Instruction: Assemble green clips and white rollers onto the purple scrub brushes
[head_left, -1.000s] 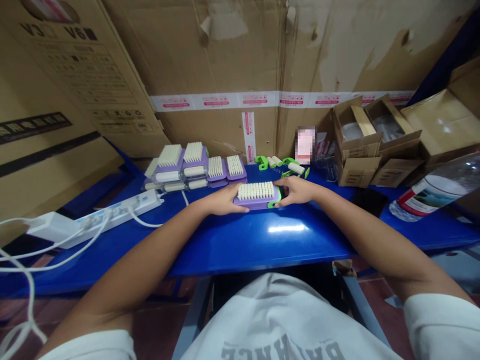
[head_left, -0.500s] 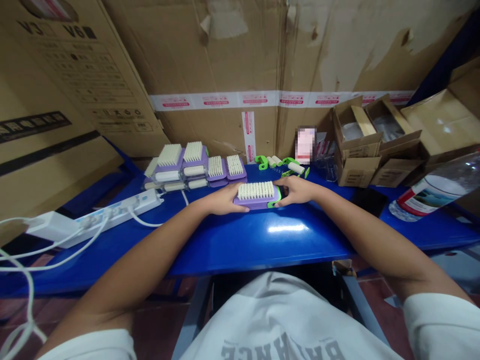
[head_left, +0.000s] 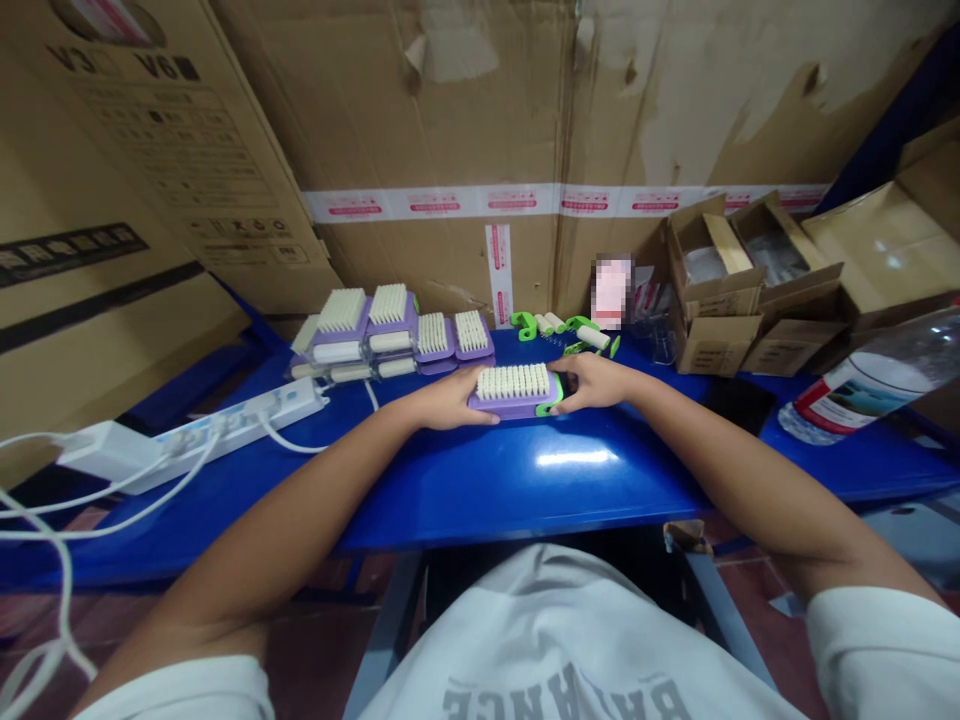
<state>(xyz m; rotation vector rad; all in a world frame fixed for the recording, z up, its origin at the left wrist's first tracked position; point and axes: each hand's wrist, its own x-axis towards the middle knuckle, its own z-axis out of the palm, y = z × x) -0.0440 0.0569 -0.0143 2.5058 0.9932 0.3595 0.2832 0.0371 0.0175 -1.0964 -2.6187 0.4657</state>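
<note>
Toward the back edge of the blue surface (head_left: 465,490), I have a lilac scrubbing brush (head_left: 513,405) gripped between both hands, its cream bristles (head_left: 512,381) facing up. My left hand (head_left: 450,398) presses one end; my right hand (head_left: 600,385) wraps its fingers (head_left: 571,378) around the lime-green end piece (head_left: 556,396) (glossy plastic, by the look). Matching brushes (head_left: 390,330) stand grouped beyond.

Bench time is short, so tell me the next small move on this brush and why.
Probably press the green end piece home on the lilac bristle brush with your right hand. Your right fingers are already at that end, and your left hand braces the opposite end, so the brush looks steady enough.
</note>
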